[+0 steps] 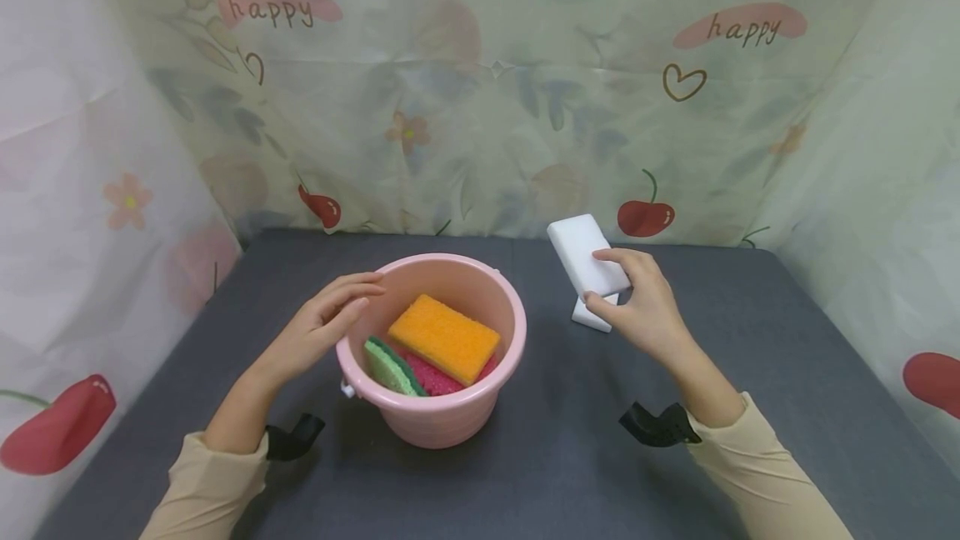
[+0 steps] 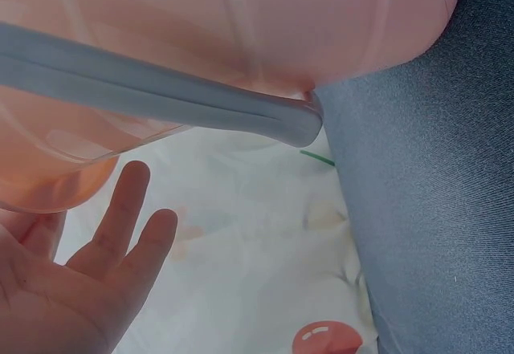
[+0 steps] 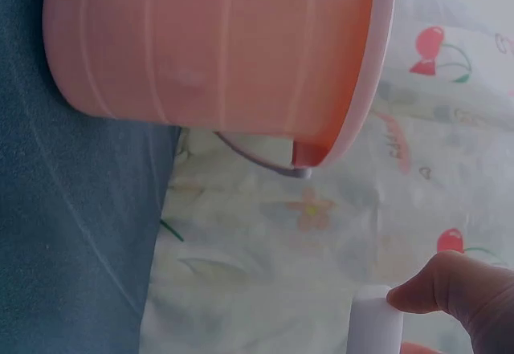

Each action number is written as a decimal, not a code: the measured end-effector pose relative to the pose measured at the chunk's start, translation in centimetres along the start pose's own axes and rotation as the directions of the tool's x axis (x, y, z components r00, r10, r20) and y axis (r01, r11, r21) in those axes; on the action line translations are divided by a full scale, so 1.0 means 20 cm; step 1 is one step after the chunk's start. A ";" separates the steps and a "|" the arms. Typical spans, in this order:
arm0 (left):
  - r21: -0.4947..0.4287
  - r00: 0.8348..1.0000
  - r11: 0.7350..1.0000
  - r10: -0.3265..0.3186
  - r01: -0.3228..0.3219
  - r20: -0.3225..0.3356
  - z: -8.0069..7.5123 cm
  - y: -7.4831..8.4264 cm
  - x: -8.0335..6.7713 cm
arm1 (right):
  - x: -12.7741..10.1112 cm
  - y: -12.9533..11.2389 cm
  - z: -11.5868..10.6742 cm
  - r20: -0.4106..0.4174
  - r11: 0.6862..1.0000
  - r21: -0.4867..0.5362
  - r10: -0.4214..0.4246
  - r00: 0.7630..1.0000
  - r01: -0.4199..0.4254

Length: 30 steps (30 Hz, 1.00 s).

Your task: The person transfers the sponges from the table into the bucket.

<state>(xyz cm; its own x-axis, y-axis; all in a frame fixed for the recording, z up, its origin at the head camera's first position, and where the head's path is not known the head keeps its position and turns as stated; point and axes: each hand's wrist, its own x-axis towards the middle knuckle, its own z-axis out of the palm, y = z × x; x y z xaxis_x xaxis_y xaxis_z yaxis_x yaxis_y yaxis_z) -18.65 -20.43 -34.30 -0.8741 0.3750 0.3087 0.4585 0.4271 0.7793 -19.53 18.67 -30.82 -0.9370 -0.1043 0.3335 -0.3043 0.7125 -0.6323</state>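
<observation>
sleeves: beige, long, both arms | wrists: black cam mounts | each hand bare, no gloves

Pink bucket [image 1: 450, 415]: smooth plastic, slight sheen. Orange sponge [image 1: 444, 338]: rough, matt, fibrous face. Green sponge [image 1: 390, 367]: coarse. White sponge block [image 1: 587, 255]: smooth matt foam. Tabletop [image 1: 750, 332]: dark grey matt woven cloth. Backdrop [image 1: 480, 90]: thin printed sheet, faintly glossy.

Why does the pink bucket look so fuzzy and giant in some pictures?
Head view: sharp, evenly lit, soft shadow under the pink bucket. Left wrist view: bucket too close, blurred. Right wrist view: hazy, bucket sideways, white sponge soft.
</observation>
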 end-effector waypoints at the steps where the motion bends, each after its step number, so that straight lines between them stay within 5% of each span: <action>1: -0.001 1.000 1.000 0.002 -0.002 -0.001 0.00 0.00 0.00 | 0.00 -0.01 0.00 -0.002 1.000 0.005 -0.011 1.000 0.011; 22: -0.002 1.000 1.000 0.007 -0.007 -0.005 0.00 -0.01 0.00 | -0.04 -0.13 0.04 -0.025 0.983 0.094 -0.154 0.988 0.155; 30: -0.003 1.000 1.000 0.001 -0.001 -0.001 0.00 -0.01 0.00 | -0.06 -0.16 0.06 0.024 0.976 0.099 -0.199 0.980 0.196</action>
<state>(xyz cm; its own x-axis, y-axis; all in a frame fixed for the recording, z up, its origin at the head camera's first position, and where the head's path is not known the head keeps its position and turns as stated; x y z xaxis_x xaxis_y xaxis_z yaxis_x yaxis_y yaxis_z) -18.70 -20.43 -34.40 -0.8740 0.3747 0.3095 0.4585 0.4247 0.7806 -17.63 15.67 -30.06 -0.8613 -0.2605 0.4363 -0.4977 0.6059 -0.6207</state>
